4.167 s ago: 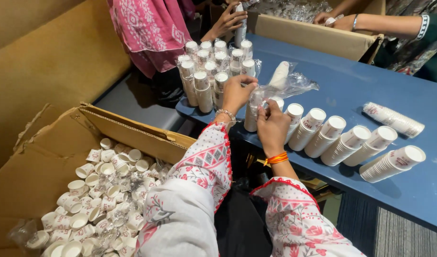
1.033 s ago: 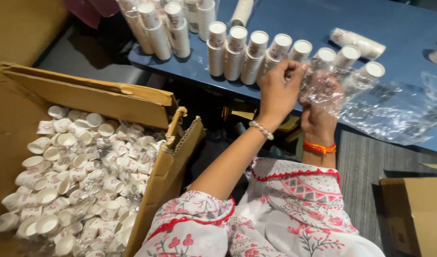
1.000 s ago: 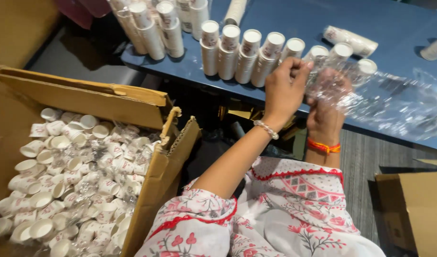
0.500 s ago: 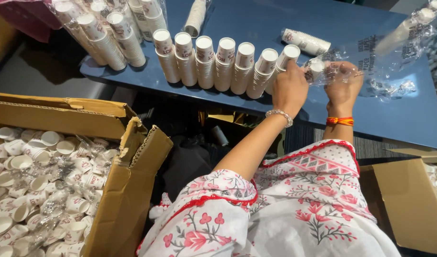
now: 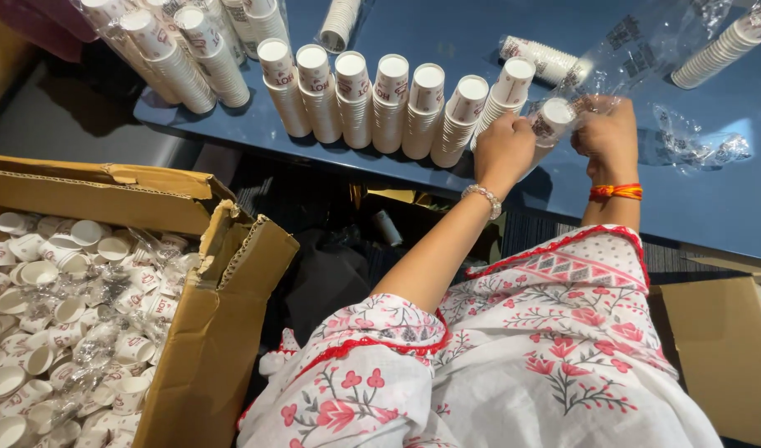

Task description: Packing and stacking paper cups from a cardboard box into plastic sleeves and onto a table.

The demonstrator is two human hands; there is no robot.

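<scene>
Head view, looking down: a smooth blue table [image 5: 447, 33] spans the top of the scene, and a large brown corrugated cardboard box [image 5: 189, 332] stands open at lower left, its flap torn and bent, heaped with loose white paper cups [image 5: 57, 332] and scraps of clear film. A second cardboard box [image 5: 720, 348] shows at lower right. Along the table's near edge lies a row of nested cup stacks [image 5: 372, 99], white and tapered, side by side with rims toward the viewer. More sleeved stacks [image 5: 181, 50] lie at upper left. Crinkled clear plastic wrap [image 5: 646, 50] trails across the table at right. The left hand [image 5: 503, 151], beaded bracelet at the wrist, is clenched around one cup stack [image 5: 554, 123] at the row's right end. The right hand [image 5: 608, 137], orange thread at the wrist, is closed, pinching the glossy wrap at that stack's rim.
</scene>
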